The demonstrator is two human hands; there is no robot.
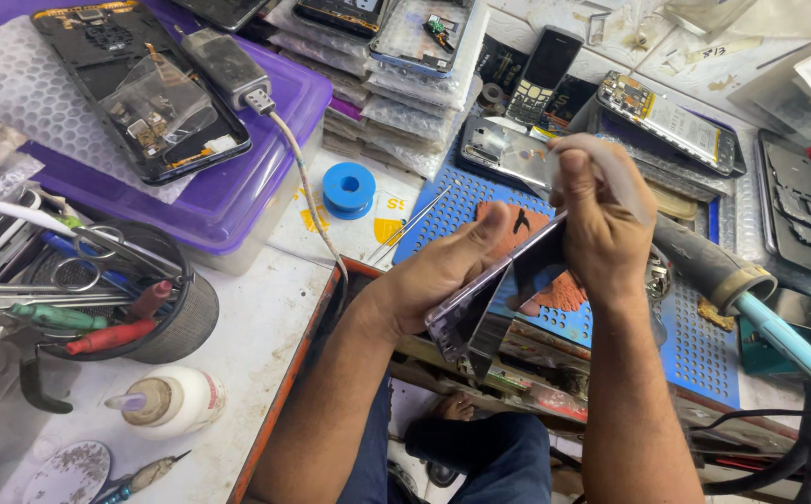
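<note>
The blue mat [480,201] lay under and beyond both hands, crowded with phone parts; its free patch sat just left of the left hand [443,271]. That hand gripped a phone [494,299], tilted up between the hands above the bench edge. The right hand [601,219] was closed around a thin, pale tool whose tip I could not see. The work looked like prying at the phone; the next move would call for steady, shallow pressure. Tweezers [410,224] lay left.
</note>
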